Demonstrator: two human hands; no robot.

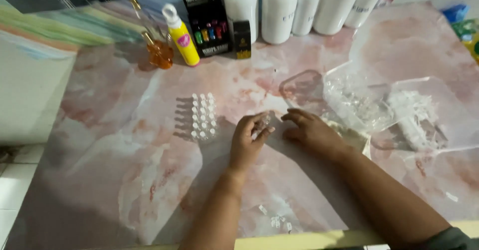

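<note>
We hold a small clear glass vial [263,123] in our left hand [248,141], fingers curled and pinched shut on it above the pink-and-white marbled tabletop [124,145]. The vial looks tilted, its long axis running up and to the right out of the fingertips, though blur keeps us from telling which end is the mouth.

Our right hand [308,130] lies flat just beside it, palm down, fingers spread and loose, holding nothing that we can see; its fingertips point left at the vial, nearly touching.

To the left of our left hand, near but apart, stands a tidy block of small clear vials in upright rows [203,117]. The left hand is plainly the nearer to them. Behind the right hand sit clear plastic bags of loose parts [359,103]. White plastic bottles [279,10] line the far edge, well apart.
</note>
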